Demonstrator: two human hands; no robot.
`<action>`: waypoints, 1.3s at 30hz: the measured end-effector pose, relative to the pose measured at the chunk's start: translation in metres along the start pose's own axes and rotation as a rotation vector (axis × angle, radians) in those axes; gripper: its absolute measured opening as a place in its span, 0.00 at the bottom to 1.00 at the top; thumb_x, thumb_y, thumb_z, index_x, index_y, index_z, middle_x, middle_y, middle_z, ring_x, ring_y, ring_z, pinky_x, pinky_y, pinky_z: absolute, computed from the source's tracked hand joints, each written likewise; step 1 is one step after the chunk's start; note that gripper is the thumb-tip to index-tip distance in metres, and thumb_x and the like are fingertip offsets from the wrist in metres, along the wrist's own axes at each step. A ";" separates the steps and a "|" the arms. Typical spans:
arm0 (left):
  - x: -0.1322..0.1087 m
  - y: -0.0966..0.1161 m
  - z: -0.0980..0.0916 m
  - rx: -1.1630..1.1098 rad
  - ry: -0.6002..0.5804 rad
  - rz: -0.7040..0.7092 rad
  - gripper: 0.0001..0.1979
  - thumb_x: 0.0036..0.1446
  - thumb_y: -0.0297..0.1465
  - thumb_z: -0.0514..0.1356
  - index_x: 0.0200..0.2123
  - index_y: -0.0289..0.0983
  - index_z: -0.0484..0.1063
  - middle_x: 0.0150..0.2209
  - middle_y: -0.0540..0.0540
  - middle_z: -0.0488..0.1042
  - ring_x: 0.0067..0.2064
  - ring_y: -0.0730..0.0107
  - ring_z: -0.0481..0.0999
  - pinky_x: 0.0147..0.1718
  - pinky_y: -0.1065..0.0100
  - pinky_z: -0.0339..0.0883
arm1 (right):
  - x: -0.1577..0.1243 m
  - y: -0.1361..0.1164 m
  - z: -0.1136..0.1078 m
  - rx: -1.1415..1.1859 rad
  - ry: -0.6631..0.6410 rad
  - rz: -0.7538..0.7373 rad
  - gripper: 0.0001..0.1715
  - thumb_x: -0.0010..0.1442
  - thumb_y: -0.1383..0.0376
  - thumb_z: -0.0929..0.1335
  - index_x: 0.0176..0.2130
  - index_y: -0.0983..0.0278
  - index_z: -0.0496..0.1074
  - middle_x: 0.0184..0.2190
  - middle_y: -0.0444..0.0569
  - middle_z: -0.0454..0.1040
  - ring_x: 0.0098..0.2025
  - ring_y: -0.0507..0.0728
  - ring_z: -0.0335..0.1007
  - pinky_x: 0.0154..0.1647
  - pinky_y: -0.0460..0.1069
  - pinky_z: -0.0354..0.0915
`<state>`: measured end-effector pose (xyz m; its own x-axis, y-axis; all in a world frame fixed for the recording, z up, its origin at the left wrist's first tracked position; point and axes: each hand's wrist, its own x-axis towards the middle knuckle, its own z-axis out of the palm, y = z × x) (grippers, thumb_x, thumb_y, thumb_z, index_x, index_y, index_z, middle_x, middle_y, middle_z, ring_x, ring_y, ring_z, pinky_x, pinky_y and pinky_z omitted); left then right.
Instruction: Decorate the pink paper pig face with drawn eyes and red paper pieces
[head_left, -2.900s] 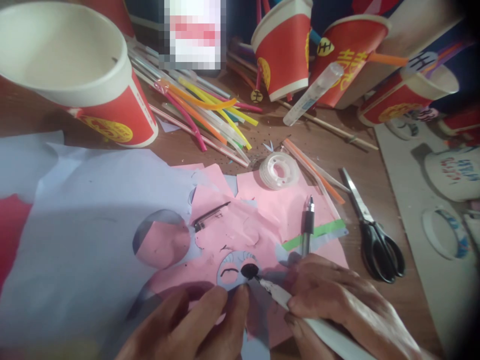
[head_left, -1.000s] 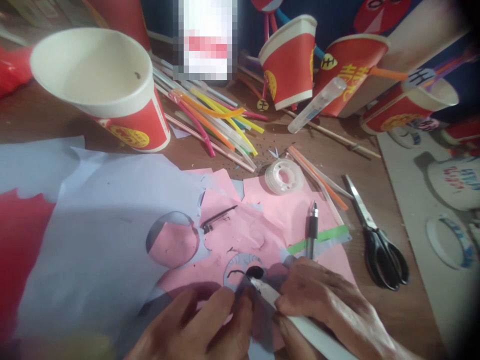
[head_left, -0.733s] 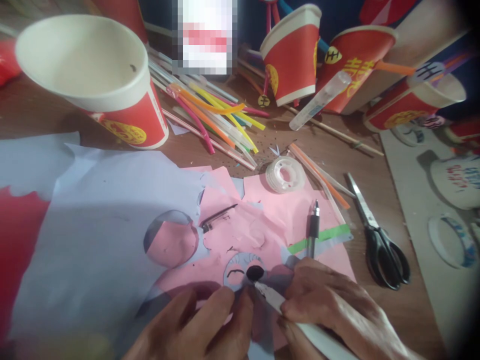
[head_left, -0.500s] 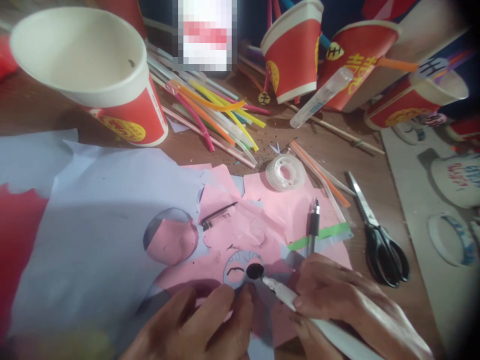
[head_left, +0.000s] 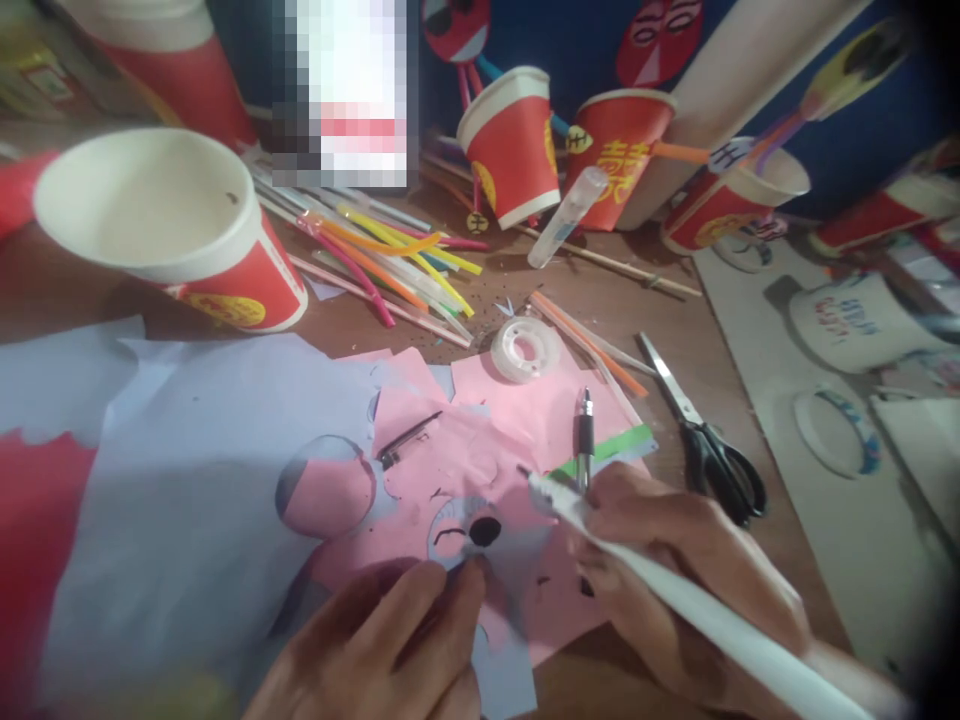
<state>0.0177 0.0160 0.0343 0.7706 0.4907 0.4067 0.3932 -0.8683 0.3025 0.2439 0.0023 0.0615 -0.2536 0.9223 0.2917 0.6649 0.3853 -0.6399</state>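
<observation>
My left hand (head_left: 390, 640) is closed, its thumb and fingertips pinching the lower edge of a small round paper cutout (head_left: 442, 522). On that cutout are a curved drawn eye, fine lash lines and a filled black circle. A white marker (head_left: 667, 585) with a black tip sits in my right hand (head_left: 675, 550). The tip is raised, up and to the right of the black circle, apart from it. Pink paper (head_left: 345, 560) and white paper (head_left: 187, 480) lie underneath. A clear pen with a black grip (head_left: 585, 435) rests just beyond my right fingers.
Black-handled scissors (head_left: 694, 430) lie at the right. A clear tape roll (head_left: 525, 350) is on the pink paper, with several drinking straws (head_left: 397, 265) behind it. A large red and white paper cup (head_left: 262, 285) stands at left; decorated cups (head_left: 514, 150) stand at the back.
My right hand has lifted the marker tip off the black circle, moving it up. My left hand stays on the cutout. The whole view has shifted, showing more of the back.
</observation>
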 end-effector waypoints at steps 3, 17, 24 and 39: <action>-0.002 -0.002 0.000 0.021 -0.038 0.060 0.09 0.57 0.30 0.55 0.25 0.37 0.69 0.46 0.48 0.76 0.40 0.66 0.71 0.39 0.64 0.65 | 0.003 0.004 -0.002 0.061 0.167 0.009 0.15 0.57 0.72 0.64 0.46 0.63 0.65 0.32 0.47 0.75 0.31 0.54 0.74 0.31 0.48 0.69; -0.007 -0.003 -0.003 0.043 0.007 0.093 0.08 0.58 0.31 0.55 0.30 0.37 0.72 0.46 0.44 0.75 0.47 0.62 0.73 0.40 0.64 0.71 | -0.005 0.010 -0.002 -0.159 -0.125 -0.371 0.11 0.59 0.74 0.61 0.41 0.65 0.68 0.26 0.45 0.74 0.33 0.55 0.68 0.42 0.55 0.62; -0.007 0.001 -0.006 0.130 0.024 0.100 0.15 0.62 0.33 0.49 0.28 0.37 0.72 0.41 0.47 0.78 0.43 0.64 0.74 0.36 0.66 0.68 | -0.004 0.008 -0.002 -0.271 -0.155 -0.429 0.09 0.59 0.73 0.62 0.40 0.65 0.68 0.26 0.46 0.74 0.31 0.55 0.67 0.40 0.55 0.61; -0.006 0.007 -0.003 0.163 0.141 0.107 0.19 0.62 0.32 0.48 0.21 0.36 0.70 0.34 0.46 0.79 0.39 0.64 0.75 0.36 0.65 0.66 | 0.000 -0.003 -0.013 0.142 0.057 -0.130 0.16 0.66 0.61 0.58 0.48 0.62 0.67 0.24 0.44 0.74 0.28 0.55 0.70 0.36 0.53 0.66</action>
<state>0.0142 0.0071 0.0369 0.7390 0.3911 0.5485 0.3982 -0.9104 0.1126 0.2509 0.0002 0.0724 -0.2879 0.8627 0.4158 0.5225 0.5054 -0.6867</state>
